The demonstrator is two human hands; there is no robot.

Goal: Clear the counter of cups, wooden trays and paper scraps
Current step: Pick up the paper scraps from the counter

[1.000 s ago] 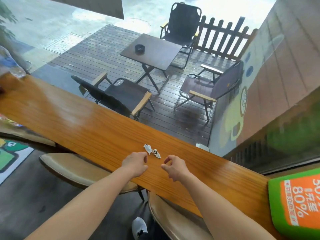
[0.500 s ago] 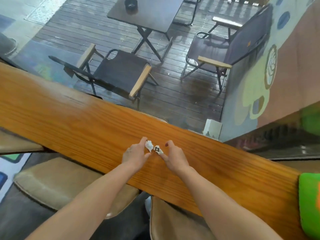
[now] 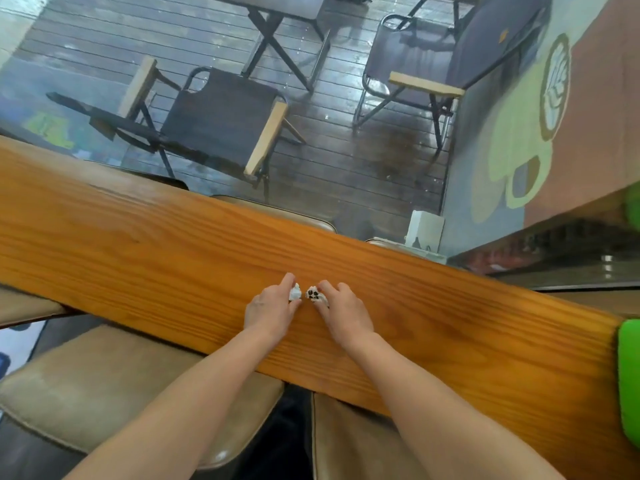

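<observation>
Two crumpled paper scraps, side by side on the table (image 3: 173, 258): white scrap (image 3: 295, 292), brown-spotted scrap (image 3: 314, 294). Judged near weightless, soft, apt to slip; take each whole, fingertip to thumb. Grip: left hand (image 3: 272, 308) narrowly pinches the white scrap; right hand (image 3: 344, 311) narrowly pinches the brown-spotted scrap.

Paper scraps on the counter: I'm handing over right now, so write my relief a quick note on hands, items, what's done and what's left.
Left hand: pinches the white scrap between thumb and forefinger.
Right hand: pinches the spotted scrap.
Both scraps sit side by side mid-counter, not visibly lifted.
Done: both scraps gripped.
Left: lift them off and carry them away, then check the parts of the counter outside this view. A green object lies at its right end.
</observation>
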